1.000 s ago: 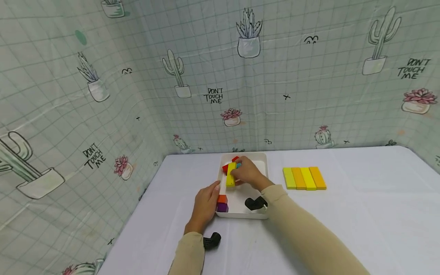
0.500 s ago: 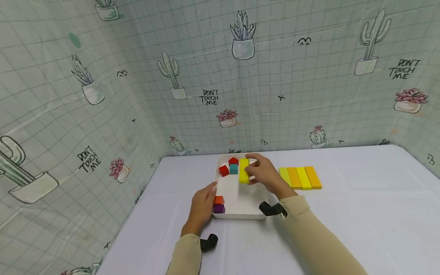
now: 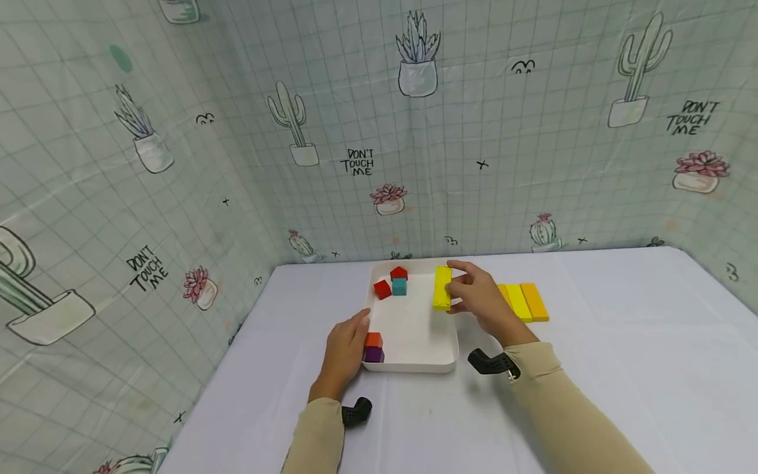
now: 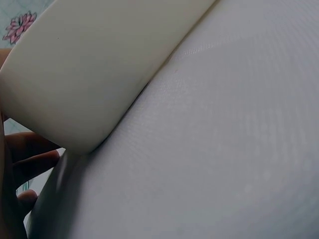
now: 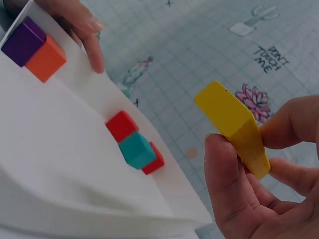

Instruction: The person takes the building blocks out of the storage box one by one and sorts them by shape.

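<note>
A white tray (image 3: 410, 368) stands on the table. My left hand (image 3: 345, 352) rests along its left side, with straight fingers against the outer wall; in the left wrist view its fingers (image 4: 35, 167) show past the tray corner. My right hand (image 3: 482, 299) pinches a yellow block (image 3: 442, 288) between thumb and fingers, above the tray's right edge. In the right wrist view the yellow block (image 5: 234, 127) is upheld at a tilt. Two red blocks (image 3: 382, 289) and a teal block (image 3: 399, 286) sit at the tray's far left. Orange (image 3: 373, 340) and purple (image 3: 374, 355) blocks stand in its near left corner.
Several flat yellow and orange blocks (image 3: 535, 302) lie side by side right of the tray, partly hidden by my right hand. A white cloth (image 3: 622, 368) covers the table. A patterned curtain (image 3: 474, 131) hangs behind and to the left.
My right hand has carried the yellow block from the tray's far left to its right edge, uncovering the red and teal blocks. The left hand keeps its place at the tray.
</note>
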Motion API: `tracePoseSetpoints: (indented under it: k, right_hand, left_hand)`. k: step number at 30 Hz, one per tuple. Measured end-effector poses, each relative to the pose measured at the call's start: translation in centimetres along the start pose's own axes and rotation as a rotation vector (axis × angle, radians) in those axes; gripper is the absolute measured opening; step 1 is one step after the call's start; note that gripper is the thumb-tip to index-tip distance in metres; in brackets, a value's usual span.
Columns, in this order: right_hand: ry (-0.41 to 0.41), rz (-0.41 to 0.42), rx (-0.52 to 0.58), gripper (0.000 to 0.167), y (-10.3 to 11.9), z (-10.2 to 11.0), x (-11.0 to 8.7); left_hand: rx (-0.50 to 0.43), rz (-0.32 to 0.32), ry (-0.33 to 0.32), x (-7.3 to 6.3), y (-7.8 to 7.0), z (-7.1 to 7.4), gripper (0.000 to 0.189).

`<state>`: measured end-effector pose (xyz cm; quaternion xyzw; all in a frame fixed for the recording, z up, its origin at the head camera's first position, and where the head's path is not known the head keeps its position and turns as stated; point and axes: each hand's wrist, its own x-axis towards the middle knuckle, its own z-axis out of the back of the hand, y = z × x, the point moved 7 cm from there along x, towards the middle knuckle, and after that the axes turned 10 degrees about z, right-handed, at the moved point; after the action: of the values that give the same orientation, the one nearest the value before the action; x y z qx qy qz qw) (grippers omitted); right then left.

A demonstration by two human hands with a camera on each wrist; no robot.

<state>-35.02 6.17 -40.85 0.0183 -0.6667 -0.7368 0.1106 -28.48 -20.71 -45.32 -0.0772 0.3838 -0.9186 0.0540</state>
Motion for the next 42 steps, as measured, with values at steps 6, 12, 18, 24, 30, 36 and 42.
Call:
tracePoseSetpoints:
  k: [6, 12, 18, 24, 30, 36, 42]
  right_hand:
    - [-0.016, 0.015, -0.022, 0.065, -0.6, 2.6, 0.0]
    - [-0.026, 0.016, -0.044, 0.066, -1.2, 4.8, -0.4]
    - [-0.016, 0.016, -0.072, 0.068, -1.1, 7.1, -1.0]
    - [-0.007, 0.023, -0.103, 0.066, -1.2, 10.0, -2.1]
    - [-0.031, 0.004, -0.144, 0.066, -1.5, 12.2, -2.7]
    - [-0.056, -0.017, -0.172, 0.066, -1.9, 14.1, -2.9]
    - [-0.053, -0.056, -0.221, 0.067, -3.1, 16.2, -3.3]
  left_hand:
    - [-0.009, 0.005, -0.002, 0.0, 0.0, 0.2, 0.05]
    - [-0.014, 0.028, 0.003, -0.1, 0.2, 0.0, 0.051]
    - [-0.028, 0.028, 0.004, 0.0, -0.1, -0.4, 0.052]
    - [-0.005, 0.018, 0.008, -0.2, -0.3, -0.4, 0.05]
    - [-0.004, 0.013, -0.005, -0.2, -0.2, 0.1, 0.049]
    - [-0.029, 0.01, -0.011, -0.1, -0.1, 0.3, 0.049]
    - [-0.033, 0.014, -0.008, -0.1, 0.0, 0.0, 0.05]
